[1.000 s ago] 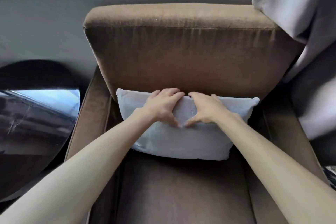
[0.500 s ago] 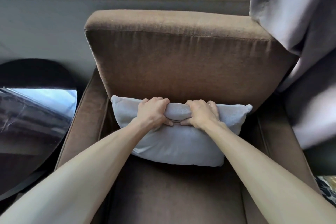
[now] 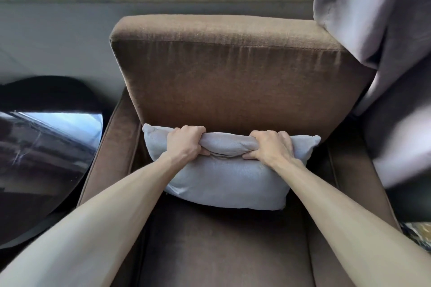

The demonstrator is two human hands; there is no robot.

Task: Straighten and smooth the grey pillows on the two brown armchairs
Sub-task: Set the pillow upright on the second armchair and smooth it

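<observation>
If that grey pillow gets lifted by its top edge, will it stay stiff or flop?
Probably flop: the grey pillow bunches where the left hand and right hand squeeze it. It likely feels light and won't slip.

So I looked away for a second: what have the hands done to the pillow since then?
Both hands went from lying flat and close together on the pillow to gripping its top edge. The left hand and right hand have closed on the fabric and moved apart, bunching a roll between them. The pillow still leans against the armchair back.
</observation>
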